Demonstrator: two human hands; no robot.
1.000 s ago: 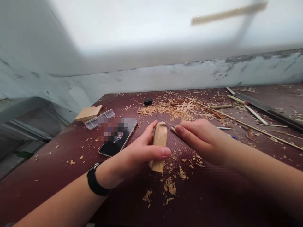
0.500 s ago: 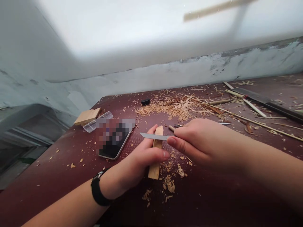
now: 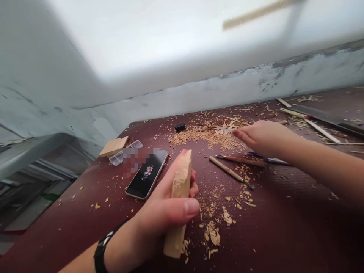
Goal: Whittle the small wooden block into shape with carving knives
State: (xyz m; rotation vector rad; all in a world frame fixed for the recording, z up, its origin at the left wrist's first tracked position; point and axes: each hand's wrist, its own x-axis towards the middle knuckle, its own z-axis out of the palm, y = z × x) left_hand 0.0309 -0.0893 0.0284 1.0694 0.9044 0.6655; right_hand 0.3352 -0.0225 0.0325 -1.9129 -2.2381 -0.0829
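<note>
My left hand is wrapped round a pale block of wood, held tilted above the table, its upper end roughly carved. Farther off to the right, my right hand is closed on a knife, whose thin blade points left over the wood shavings; the handle is hidden in the fingers. Between the hands and nearer me lie a carving tool with a light wooden handle and a second tool with a reddish-brown handle. Blue and silver pen-like items lie below my right wrist.
On the left are a phone, a clear plastic case and a light wood block. A small black object sits by the shavings. Wood strips and a long dark blade lie far right, before the wall.
My right hand has moved the knife off the wood, away and to the right, over the shavings. My left hand has brought the block nearer and raised it. The tools beneath now show.
</note>
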